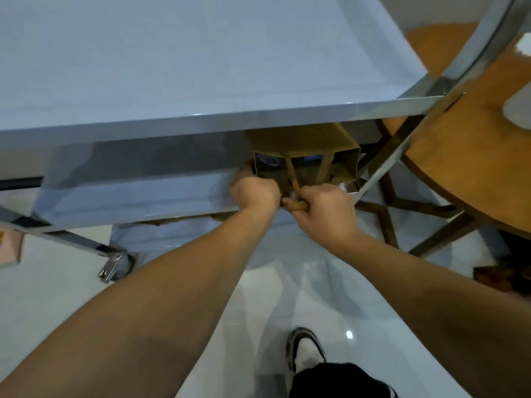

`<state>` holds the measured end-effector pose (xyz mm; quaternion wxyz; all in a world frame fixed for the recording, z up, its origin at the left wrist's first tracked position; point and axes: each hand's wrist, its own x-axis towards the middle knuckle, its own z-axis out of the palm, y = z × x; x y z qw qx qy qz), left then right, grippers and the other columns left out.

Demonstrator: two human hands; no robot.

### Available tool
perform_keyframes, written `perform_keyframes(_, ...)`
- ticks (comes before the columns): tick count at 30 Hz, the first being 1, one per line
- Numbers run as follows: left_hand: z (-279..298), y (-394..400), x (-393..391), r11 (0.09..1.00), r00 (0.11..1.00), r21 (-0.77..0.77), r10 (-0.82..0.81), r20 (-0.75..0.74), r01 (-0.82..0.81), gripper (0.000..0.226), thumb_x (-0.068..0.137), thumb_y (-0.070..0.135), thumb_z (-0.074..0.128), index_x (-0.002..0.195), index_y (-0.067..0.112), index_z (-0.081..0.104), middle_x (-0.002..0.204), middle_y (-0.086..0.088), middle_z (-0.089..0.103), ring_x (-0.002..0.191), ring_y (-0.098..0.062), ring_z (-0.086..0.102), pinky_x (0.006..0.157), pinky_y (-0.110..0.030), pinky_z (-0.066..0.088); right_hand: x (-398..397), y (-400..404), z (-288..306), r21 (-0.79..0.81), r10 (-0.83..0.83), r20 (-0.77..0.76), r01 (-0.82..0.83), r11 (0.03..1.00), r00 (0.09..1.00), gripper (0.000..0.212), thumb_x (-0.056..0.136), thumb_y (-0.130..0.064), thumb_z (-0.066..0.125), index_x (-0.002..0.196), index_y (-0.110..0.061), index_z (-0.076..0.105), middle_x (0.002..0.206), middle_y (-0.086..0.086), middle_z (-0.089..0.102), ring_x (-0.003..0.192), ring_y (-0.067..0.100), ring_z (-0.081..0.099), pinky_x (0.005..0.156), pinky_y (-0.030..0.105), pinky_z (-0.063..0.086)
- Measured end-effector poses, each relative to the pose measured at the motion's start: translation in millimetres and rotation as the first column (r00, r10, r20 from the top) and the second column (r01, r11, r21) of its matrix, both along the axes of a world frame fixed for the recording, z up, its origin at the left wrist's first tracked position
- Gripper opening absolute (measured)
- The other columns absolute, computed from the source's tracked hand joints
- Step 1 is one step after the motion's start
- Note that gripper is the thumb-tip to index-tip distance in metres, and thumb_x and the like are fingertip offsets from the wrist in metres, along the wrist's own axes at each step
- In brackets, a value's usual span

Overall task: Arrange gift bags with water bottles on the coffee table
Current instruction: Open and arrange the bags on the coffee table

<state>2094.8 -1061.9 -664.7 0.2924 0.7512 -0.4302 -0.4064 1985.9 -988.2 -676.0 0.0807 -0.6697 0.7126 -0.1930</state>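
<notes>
A brown paper gift bag (pixel 313 145) lies on the coffee table's lower shelf (pixel 138 196), its open mouth facing me. Something clear with a blue part shows inside, likely a water bottle (pixel 268 163), but it is dim. My right hand (pixel 324 208) grips the bag's brown handle loops at the shelf's front edge. My left hand (pixel 253 191) holds the bag's left rim, fingers curled and partly hidden behind it. The glossy grey table top (pixel 172 67) overhangs the bag.
A round wooden side table (pixel 474 156) with chrome rim and legs stands close on the right. The coffee table's chrome leg (pixel 115 262) is at lower left. White glossy floor tiles lie below, with my shoe (pixel 304 357) at the bottom.
</notes>
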Motion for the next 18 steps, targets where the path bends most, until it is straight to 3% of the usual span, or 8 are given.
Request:
perform_keyframes(2,18.7,17.9,1.7,0.999,1.0,0.047,-0.002,-0.002,0.003,0.028,0.09,-0.001,0.055,0.113,0.01,0.067,0.109,-0.013,0.068,0.101,-0.032,0.063,0.085,-0.039,0.054,1.9,13.7,29.2,0.009,-0.006,0.033,0.005,1.0,0.999,0.039,0.085,-0.035,0.078,0.061,-0.027,0.049,0.058,-0.01,0.046,0.061,0.014,0.045,0.049,0.019,0.023)
perform_keyframes(7,68.0,60.2,11.7,0.956,0.997,0.288,0.047,0.053,-0.06,0.024,0.087,0.008,0.069,0.11,0.009,0.07,0.107,-0.013,0.07,0.094,-0.031,0.066,0.081,-0.039,0.057,-2.4,37.7,106.9,0.119,0.038,0.06,-0.045,0.992,0.997,0.014,0.073,-0.009,0.077,0.064,-0.017,0.068,0.064,0.001,0.059,0.073,0.025,0.055,0.065,0.031,0.042)
perform_keyframes(10,104.5,78.1,18.8,0.919,0.998,0.389,0.06,0.022,-0.063,0.014,0.085,0.003,0.066,0.099,0.005,0.066,0.101,-0.016,0.07,0.084,-0.034,0.071,0.077,-0.046,0.062,-3.9,34.2,155.7,0.16,-0.037,0.153,0.013,0.987,0.988,0.017,0.072,-0.007,0.072,0.059,-0.012,0.062,0.056,0.002,0.054,0.06,0.024,0.054,0.053,0.024,0.029)
perform_keyframes(13,143.7,91.4,25.4,0.908,0.994,0.414,-0.089,0.056,0.058,0.01,0.085,0.002,0.07,0.083,0.007,0.062,0.089,-0.012,0.067,0.083,-0.034,0.07,0.076,-0.046,0.062,-1.4,32.1,192.2,0.226,-0.154,0.253,0.096,0.969,0.955,0.036,0.079,-0.008,0.069,0.055,-0.023,0.047,0.053,-0.006,0.047,0.054,0.015,0.048,0.05,0.02,0.027)
perform_keyframes(15,170.1,98.9,30.3,0.865,0.966,0.462,-0.251,0.059,0.196,0.012,0.085,0.004,0.073,0.095,0.002,0.066,0.091,-0.012,0.069,0.084,-0.034,0.071,0.077,-0.044,0.062,-1.4,39.1,211.0,0.264,-0.238,0.286,0.162,0.951,0.928,0.046,0.085,-0.013,0.069,0.053,-0.03,0.04,0.053,-0.013,0.043,0.057,0.009,0.05,0.052,0.016,0.031)
perform_keyframes(18,206.0,112.3,36.9,0.784,0.91,0.52,-0.413,0.027,0.34,0.014,0.092,0.004,0.062,0.105,0.003,0.062,0.099,-0.015,0.066,0.081,-0.035,0.073,0.071,-0.045,0.063,-4.0,60.8,239.7,0.33,-0.358,0.308,0.254,0.909,0.881,0.036,0.087,-0.036,0.073,0.059,-0.024,0.055,0.058,-0.008,0.057,0.068,0.018,0.063,0.062,0.028,0.051)
